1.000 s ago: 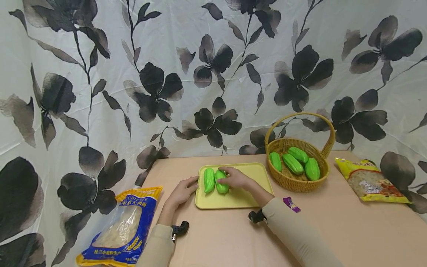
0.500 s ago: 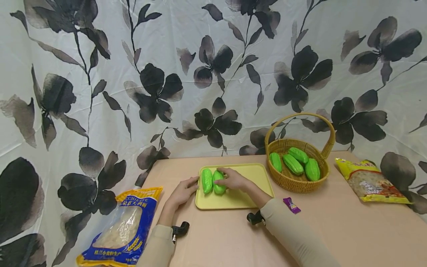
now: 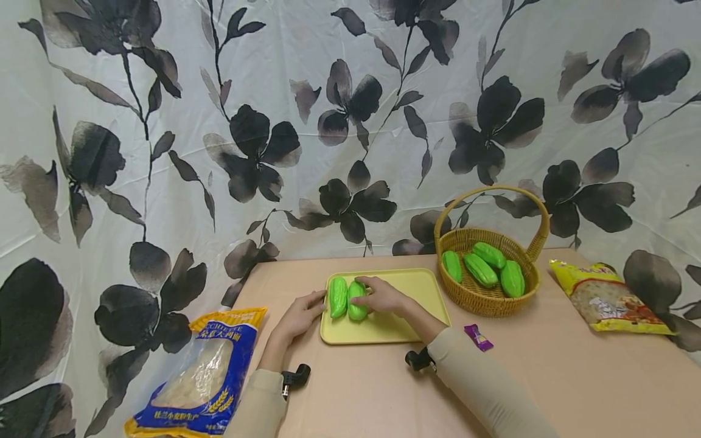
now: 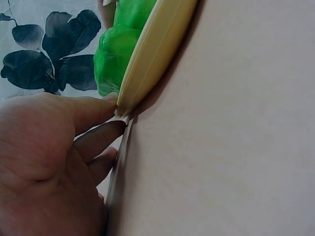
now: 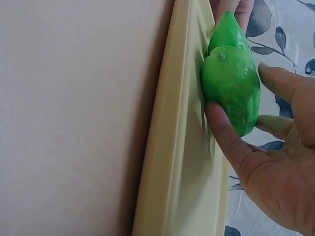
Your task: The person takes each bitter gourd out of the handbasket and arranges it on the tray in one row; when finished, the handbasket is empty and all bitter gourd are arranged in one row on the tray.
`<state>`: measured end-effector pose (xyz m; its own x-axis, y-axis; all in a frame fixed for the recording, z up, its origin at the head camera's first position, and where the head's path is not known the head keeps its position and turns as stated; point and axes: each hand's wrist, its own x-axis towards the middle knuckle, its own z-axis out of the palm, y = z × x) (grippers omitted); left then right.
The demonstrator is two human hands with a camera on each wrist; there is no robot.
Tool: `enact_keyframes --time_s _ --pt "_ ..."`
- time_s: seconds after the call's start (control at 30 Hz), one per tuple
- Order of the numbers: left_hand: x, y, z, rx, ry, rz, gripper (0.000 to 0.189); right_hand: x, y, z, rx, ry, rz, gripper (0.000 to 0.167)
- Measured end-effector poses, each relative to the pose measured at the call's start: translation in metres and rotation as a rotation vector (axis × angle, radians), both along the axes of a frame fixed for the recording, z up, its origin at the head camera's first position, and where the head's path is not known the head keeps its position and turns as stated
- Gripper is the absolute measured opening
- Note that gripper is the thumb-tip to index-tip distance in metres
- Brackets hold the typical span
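On the yellow tray (image 3: 418,304) two glossy green bitter melons lie side by side near its left end. My right hand (image 3: 386,296) holds the right bitter melon (image 3: 357,304); in the right wrist view the thumb presses its near side and the fingers reach round the far side. The left bitter melon (image 3: 338,297) lies close against it. My left hand (image 3: 298,314) pinches the tray's left rim, thumb on top and fingers beneath, as the left wrist view shows of the tray edge (image 4: 157,54).
A wicker basket (image 3: 473,300) with a tall handle holds several more green bitter melons at the back right. A yellow food bag (image 3: 613,298) lies at the far right, a purple wrapped sweet (image 3: 479,337) before the basket. A blue pasta bag (image 3: 202,371) lies at left.
My right hand has moved slightly left with the bitter melon, and the other bitter melon has shifted left along the tray too. My left hand stays at the rim.
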<state>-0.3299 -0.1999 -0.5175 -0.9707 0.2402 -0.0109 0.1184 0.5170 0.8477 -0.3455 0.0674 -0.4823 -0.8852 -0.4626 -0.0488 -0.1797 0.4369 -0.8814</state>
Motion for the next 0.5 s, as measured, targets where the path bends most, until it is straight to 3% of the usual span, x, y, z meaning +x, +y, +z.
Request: enact_keyframes --time_s 0.3,0.5 --pt "-0.001 0.0 -0.001 0.006 0.015 0.001 0.048 0.001 0.0 0.001 0.011 -0.004 0.005 0.073" --pt "-0.001 -0.001 -0.003 0.004 0.022 -0.002 0.048 -0.001 0.01 -0.001 0.08 0.07 -0.011 0.073"
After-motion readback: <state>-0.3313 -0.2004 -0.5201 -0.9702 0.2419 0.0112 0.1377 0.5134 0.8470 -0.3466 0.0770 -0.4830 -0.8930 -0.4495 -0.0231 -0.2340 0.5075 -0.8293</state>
